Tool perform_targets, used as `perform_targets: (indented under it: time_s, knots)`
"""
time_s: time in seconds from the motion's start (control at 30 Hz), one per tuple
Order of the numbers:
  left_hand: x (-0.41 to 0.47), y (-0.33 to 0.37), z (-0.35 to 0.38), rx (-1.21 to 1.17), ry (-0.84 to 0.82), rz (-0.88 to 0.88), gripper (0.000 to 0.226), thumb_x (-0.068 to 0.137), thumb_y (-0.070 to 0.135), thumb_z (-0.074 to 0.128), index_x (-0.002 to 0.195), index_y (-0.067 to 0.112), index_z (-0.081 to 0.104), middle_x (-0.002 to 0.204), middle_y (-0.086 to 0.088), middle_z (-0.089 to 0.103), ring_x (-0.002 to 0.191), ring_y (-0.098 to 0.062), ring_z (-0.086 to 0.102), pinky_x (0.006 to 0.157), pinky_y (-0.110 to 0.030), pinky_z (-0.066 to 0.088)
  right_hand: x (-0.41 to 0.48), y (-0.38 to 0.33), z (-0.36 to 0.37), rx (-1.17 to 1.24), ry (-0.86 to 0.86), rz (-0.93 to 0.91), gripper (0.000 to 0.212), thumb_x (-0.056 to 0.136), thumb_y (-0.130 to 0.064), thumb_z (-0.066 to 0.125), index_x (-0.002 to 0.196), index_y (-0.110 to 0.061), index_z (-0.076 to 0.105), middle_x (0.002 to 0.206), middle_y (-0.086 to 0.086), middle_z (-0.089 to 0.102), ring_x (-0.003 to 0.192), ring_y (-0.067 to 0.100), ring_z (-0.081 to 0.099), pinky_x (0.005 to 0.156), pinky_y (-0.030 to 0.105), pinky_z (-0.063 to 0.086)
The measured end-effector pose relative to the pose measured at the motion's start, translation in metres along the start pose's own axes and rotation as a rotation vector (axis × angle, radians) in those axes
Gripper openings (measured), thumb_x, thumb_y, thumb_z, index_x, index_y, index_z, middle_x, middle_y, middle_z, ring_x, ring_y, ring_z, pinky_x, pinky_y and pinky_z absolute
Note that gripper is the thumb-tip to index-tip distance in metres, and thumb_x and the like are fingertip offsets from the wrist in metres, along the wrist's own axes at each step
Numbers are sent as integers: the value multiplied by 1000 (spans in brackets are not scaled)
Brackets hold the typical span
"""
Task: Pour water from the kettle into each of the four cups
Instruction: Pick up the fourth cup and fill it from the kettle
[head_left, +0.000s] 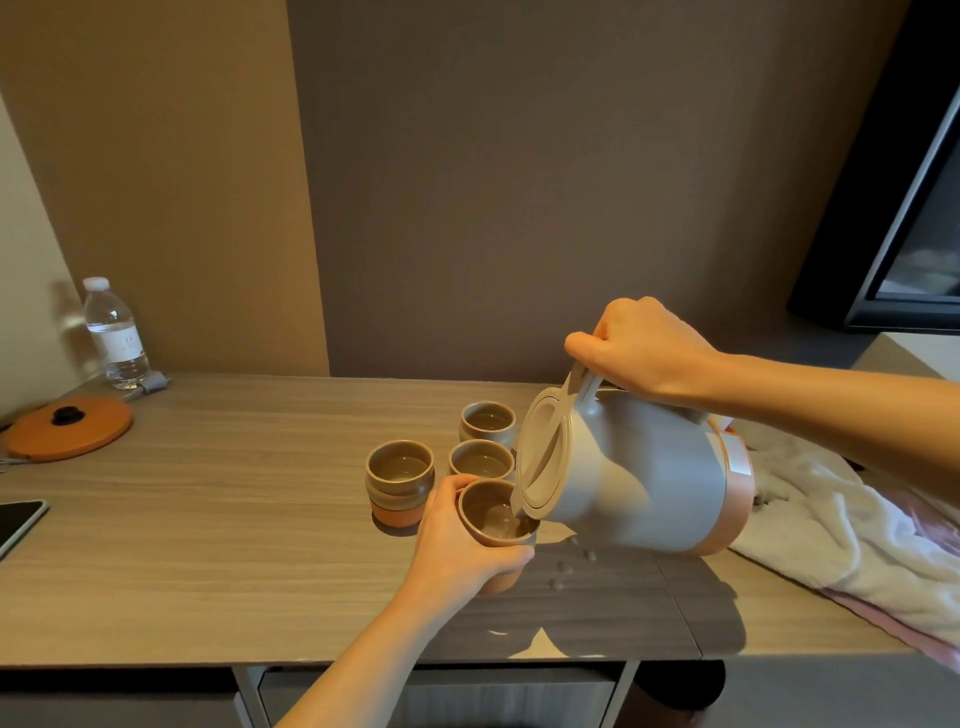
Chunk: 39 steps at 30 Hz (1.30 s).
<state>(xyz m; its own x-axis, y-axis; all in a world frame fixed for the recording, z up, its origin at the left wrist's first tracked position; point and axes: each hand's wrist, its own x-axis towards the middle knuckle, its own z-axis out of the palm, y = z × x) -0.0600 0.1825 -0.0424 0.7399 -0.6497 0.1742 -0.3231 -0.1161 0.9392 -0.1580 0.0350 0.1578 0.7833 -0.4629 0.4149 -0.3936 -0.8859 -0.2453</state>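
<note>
Kettle (644, 467): tipped left, spout over near cup, pouring.
R hand (644, 353): clenched on handle, up high for tilt.
L hand (457, 540): wrapped round near cup (498, 514), steadying vs spill.
Other cups (480, 460): 3, just left of kettle, look filled.
Drops (558, 577): under kettle, on desk.

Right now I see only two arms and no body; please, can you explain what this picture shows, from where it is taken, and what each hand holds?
There is no machine: a person wears a camera on the head, looking down at a wooden table. The right hand tilts a grey kettle by its handle, pouring water. The left hand holds the nearest cup. Three more cups stand behind it. At the left lie an orange kettle base, a water bottle and a phone; at the right, a white towel.
</note>
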Motion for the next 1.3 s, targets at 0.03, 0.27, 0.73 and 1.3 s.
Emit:
perform_targets:
  time_s: [0.03, 0.27, 0.73, 1.3]
  knots:
    - [0, 0, 0, 1, 3, 0, 82, 49, 33, 93, 115, 35, 45, 111, 16, 55, 104, -9, 55, 83, -21, 49, 0, 2, 0, 15, 4, 9, 52, 88, -32, 51, 43, -14, 32, 42, 0, 27, 44, 17, 24, 43, 26, 23]
    - [6, 4, -9, -37, 20, -19, 88, 41, 39, 93, 115, 38, 45, 115, 14, 57, 106, -8, 55, 83, -26, 50, 1, 26, -4, 214, 57, 177, 45, 82, -33, 50, 45, -9, 40, 42, 6, 40, 51, 24, 37, 58, 43, 46]
    - [32, 53, -27, -61, 60, 12, 77, 53, 28, 94, 114, 34, 46, 107, 16, 56, 98, -6, 53, 74, -26, 48, -10, 60, -12, 846, 141, 537, 28, 79, -22, 50, 54, -13, 41, 36, -3, 34, 35, 12, 26, 40, 23, 25]
    - [133, 51, -68, 107, 239, 11, 83, 61, 33, 90, 127, 25, 40, 124, 0, 49, 111, -19, 48, 82, -32, 46, -10, 102, 21, 1129, 291, 714, 31, 88, -31, 52, 66, -10, 56, 45, -2, 47, 48, 11, 39, 53, 26, 35]
